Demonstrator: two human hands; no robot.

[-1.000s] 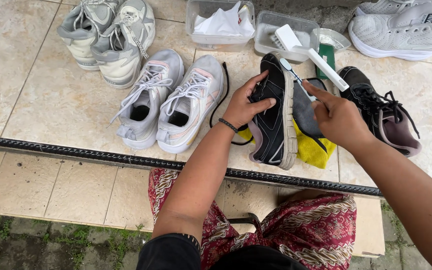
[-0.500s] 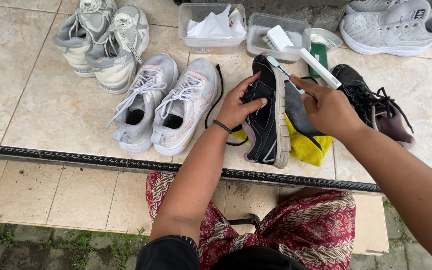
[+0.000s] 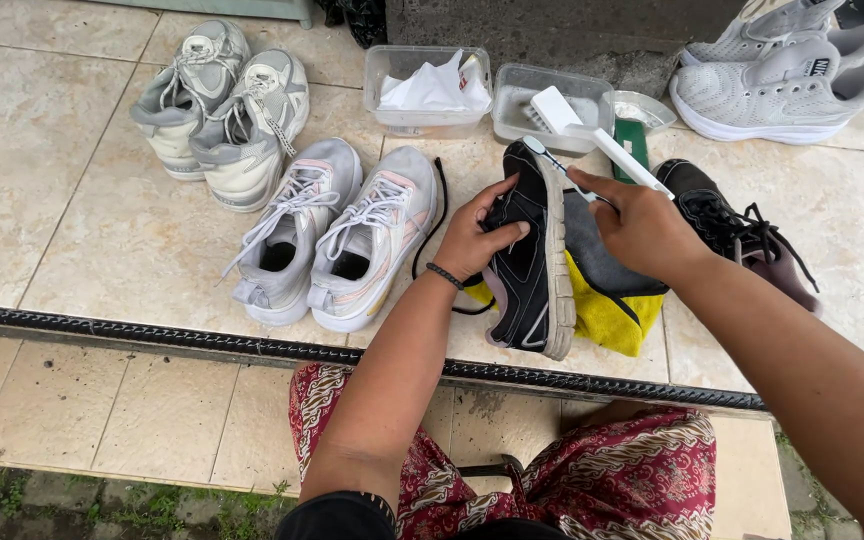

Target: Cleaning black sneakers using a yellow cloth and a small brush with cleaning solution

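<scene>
My left hand [image 3: 479, 238] grips a black shoe with a grey sole [image 3: 529, 262], tipped on its side on the tiled ledge. My right hand [image 3: 642, 225] holds a small thin brush [image 3: 562, 172] whose tip rests at the sole's far end. The shoe lies partly on a yellow and grey cloth [image 3: 607, 300]. The second black shoe [image 3: 742, 235] sits just right of my right hand.
A pale grey pair [image 3: 337, 235] stands left of the black shoe, another grey pair [image 3: 222, 105] further left, a white pair [image 3: 787, 75] at the far right. Two clear tubs [image 3: 432, 90] [image 3: 547, 105] sit behind, one with a white brush. A dark strip [image 3: 202, 340] edges the ledge.
The view has shifted slightly. My right hand has moved the small brush a little along the sole's far end; my left hand keeps its grip on the black shoe.
</scene>
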